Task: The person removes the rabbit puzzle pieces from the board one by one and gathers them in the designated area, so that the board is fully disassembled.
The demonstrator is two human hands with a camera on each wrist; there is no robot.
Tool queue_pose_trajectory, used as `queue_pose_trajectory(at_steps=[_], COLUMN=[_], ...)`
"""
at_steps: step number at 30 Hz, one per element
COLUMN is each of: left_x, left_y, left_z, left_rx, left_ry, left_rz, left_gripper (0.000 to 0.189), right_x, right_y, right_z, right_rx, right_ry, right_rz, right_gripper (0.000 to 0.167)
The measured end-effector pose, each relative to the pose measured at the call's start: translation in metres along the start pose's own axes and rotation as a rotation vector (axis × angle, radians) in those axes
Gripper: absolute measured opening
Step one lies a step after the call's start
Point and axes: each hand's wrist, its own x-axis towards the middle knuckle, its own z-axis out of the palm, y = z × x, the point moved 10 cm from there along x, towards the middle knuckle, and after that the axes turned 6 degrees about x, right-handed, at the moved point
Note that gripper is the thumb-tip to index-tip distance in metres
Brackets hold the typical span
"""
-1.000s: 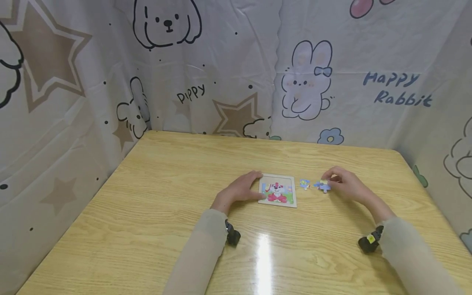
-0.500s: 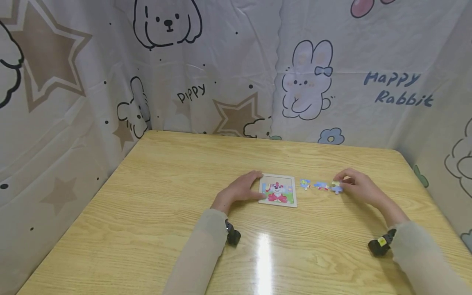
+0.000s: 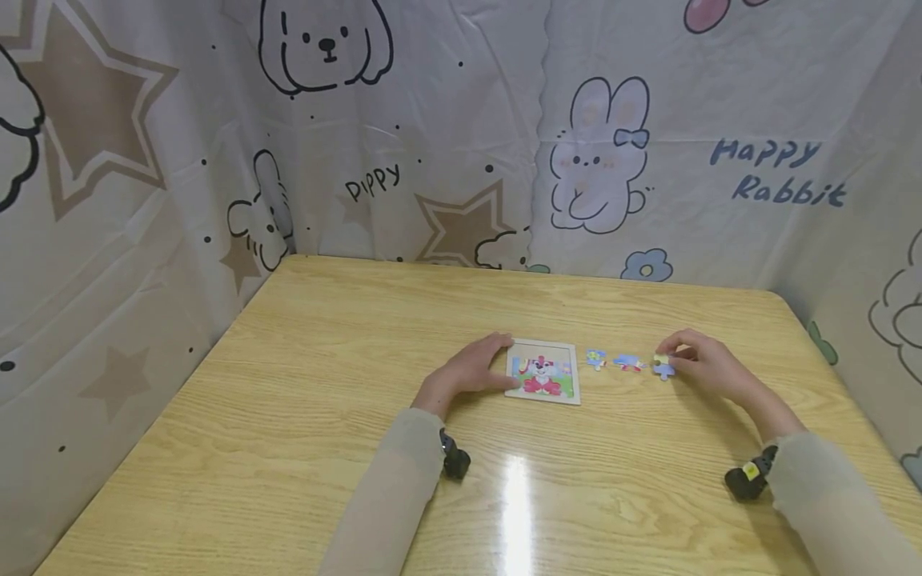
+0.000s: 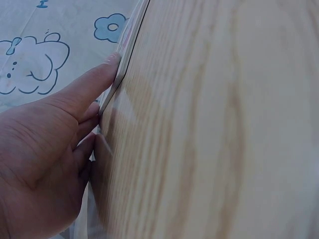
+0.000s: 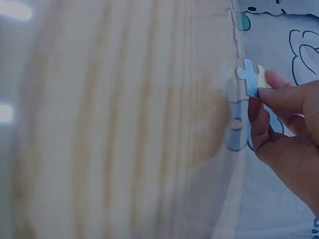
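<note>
Right of centre, the right hand point(image 3: 709, 368) pinches a puzzle piece point(image 3: 663, 368) in its fingers point(image 5: 285, 98); nearer the middle, the left hand point(image 3: 470, 365), fingers extended, touches the puzzle tray point(image 3: 543, 375).

Puzzle Frame point(image 3: 576, 376) Lying Flat, Partly Filled

A puzzle picture point(image 3: 543, 387) of a red-and-white animal is filling the nearer part; the left hand point(image 3: 471, 366) is touching the left side. Rightward, a blue-green piece point(image 3: 595, 358) and a blue-red piece point(image 3: 628, 362) are lying apart; beside them, the right hand point(image 3: 700, 362) is pinching a blue-yellow piece point(image 3: 663, 368).
</note>
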Motion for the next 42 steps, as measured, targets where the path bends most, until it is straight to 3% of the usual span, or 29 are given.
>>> queue_pose_trajectory(at_steps=[10, 21, 29, 42], left_x=[0.0, 0.001, 0.001, 0.001], left_y=[-0.001, -0.002, -0.001, -0.002], left_z=[-0.001, 0.002, 0.0, 0.001], left_rx=[0.01, 0.009, 0.013, 0.005], left_ry=[-0.002, -0.002, -0.002, -0.008], left_rz=[-0.005, -0.004, 0.002, -0.002], left_gripper=[0.079, 0.08, 0.081, 0.081], right_x=[0.006, 0.007, 0.014, 0.047], right_y=[0.012, 0.009, -0.018, -0.074], right_z=[0.009, 0.008, 0.02, 0.078], right_rx=[0.035, 0.001, 0.029, 0.073], right_ry=[-0.076, -0.064, -0.072, -0.192], right_rz=[0.078, 0.053, -0.009, -0.11], right_gripper=[0.015, 0.015, 0.015, 0.015])
